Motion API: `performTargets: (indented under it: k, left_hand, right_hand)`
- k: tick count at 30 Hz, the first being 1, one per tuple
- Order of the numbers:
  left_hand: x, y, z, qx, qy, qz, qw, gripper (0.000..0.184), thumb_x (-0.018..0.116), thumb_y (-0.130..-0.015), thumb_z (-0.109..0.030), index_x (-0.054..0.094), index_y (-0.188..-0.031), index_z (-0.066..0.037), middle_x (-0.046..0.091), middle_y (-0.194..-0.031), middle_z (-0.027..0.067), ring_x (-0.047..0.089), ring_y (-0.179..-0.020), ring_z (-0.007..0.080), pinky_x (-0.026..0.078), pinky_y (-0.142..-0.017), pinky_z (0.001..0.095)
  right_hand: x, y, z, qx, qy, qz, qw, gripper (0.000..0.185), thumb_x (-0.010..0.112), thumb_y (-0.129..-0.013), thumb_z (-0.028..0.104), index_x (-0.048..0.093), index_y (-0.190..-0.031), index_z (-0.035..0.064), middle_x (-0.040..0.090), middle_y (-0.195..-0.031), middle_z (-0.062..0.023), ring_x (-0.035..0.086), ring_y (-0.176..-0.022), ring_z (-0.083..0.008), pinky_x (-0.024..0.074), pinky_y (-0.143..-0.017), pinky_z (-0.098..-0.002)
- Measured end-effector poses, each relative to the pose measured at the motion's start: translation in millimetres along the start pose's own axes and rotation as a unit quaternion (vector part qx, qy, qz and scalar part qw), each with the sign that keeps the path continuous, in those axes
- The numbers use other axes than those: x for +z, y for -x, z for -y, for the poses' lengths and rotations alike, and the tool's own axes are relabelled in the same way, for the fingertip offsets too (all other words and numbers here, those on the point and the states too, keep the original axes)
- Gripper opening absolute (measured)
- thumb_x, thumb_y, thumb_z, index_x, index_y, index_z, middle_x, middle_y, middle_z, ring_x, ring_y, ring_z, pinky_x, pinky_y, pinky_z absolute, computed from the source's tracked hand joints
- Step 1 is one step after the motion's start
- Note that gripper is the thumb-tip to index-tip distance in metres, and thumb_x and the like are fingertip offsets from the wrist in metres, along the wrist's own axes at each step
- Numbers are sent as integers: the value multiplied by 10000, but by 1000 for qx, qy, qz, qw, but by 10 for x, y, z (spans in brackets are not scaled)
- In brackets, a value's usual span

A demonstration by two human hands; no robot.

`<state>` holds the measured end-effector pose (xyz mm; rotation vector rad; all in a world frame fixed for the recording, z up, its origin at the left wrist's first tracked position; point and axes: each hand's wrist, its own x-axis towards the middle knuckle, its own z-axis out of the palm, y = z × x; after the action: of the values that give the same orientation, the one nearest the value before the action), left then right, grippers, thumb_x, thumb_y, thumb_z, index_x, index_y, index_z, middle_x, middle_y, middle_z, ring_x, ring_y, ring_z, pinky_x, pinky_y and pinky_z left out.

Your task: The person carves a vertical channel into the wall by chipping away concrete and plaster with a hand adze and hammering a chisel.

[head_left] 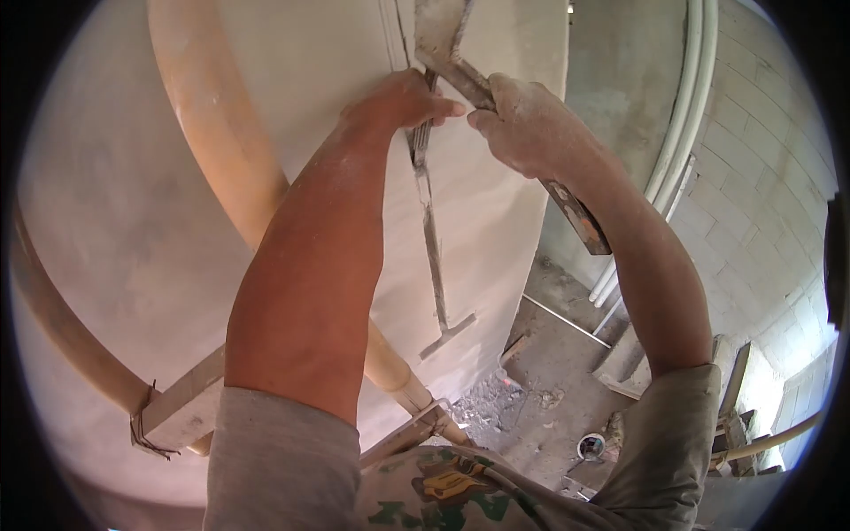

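The right hand was closed round the handle of a flat-bladed tool, beside the wall; the left hand lay at a dark strip, its grip indeterminable.

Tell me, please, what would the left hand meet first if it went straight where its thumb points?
The left hand would probably meet the right hand first, though depth is unclear.

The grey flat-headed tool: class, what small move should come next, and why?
Perhaps line its head up with the slim dark bar: the left hand grips the bar, and the right hand holds the grey flat-headed tool, whose head appears just above.
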<state>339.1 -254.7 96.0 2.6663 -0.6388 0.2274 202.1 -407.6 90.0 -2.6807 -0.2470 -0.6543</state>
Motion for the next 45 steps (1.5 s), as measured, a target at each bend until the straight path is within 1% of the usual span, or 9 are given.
performTargets:
  k: [5,7,13,25,28,34,35,38,45]
  left_hand:
    - [27,-88,115,9,44,15,999,421,729,-728,-513,674,-686,-97,637,-721,27,593,-753,191,454,-716,370]
    - [-2,-63,78,9,49,29,998,433,733,-721,-524,672,-685,-97,616,-687,30,578,-712,187,453,-677,361]
    - [80,-74,106,64,53,-32,996,437,751,-735,-464,637,-651,-51,523,-580,14,473,-543,142,411,-519,308]
    - [60,-105,98,-4,60,-5,998,435,745,-737,-476,637,-679,-58,571,-637,32,520,-579,159,472,-563,315]
    - [12,14,23,23,53,18,998,427,710,-745,-508,649,-708,-87,620,-723,28,574,-709,181,464,-670,355]
    - [-43,-17,51,-1,69,63,996,421,749,-738,-492,675,-797,-81,659,-814,11,605,-831,158,531,-706,315]
    - [-79,36,-11,-15,65,75,995,420,740,-744,-497,678,-824,-89,664,-857,7,602,-892,157,534,-778,318]
    - [-100,64,-85,-20,30,96,995,411,742,-744,-481,679,-821,-82,669,-881,10,603,-903,158,539,-789,324]
    - [-80,446,-667,-36,-232,147,961,247,627,-813,-493,732,-879,-279,654,-1123,-82,634,-982,128,459,-856,369]
  right_hand:
    - [-380,-32,30,-220,244,-277,903,219,651,-795,137,611,-996,61,606,-906,-164,606,-849,-300,501,-702,-391]
    - [-664,183,374,-116,-102,-314,937,179,567,-880,186,553,-907,10,547,-684,-83,556,-582,-190,462,-524,-327]
    - [-133,-42,126,63,-35,84,994,301,639,-831,204,595,-990,-47,626,-885,-215,623,-865,-354,506,-753,-427]
    - [-227,-214,-139,-276,116,-340,892,270,560,-894,254,581,-900,-16,607,-737,-135,610,-616,-263,487,-581,-366]
    - [-29,97,124,64,-68,40,995,259,563,-895,238,586,-947,-15,625,-712,-154,626,-635,-277,493,-616,-388]
    - [-77,192,-13,-49,-146,-194,969,267,591,-889,261,551,-903,-3,516,-608,-63,512,-506,-156,435,-496,-339]
    - [-163,283,46,7,-199,-145,969,321,569,-882,254,572,-911,-66,631,-753,-245,634,-695,-390,491,-659,-440]
    - [1,382,-180,-42,-202,-189,960,256,587,-887,264,542,-861,14,504,-592,-25,475,-474,-98,402,-450,-276]
    - [211,655,-337,59,-278,-134,949,295,603,-869,237,538,-814,-46,564,-629,-170,559,-571,-256,451,-574,-388]
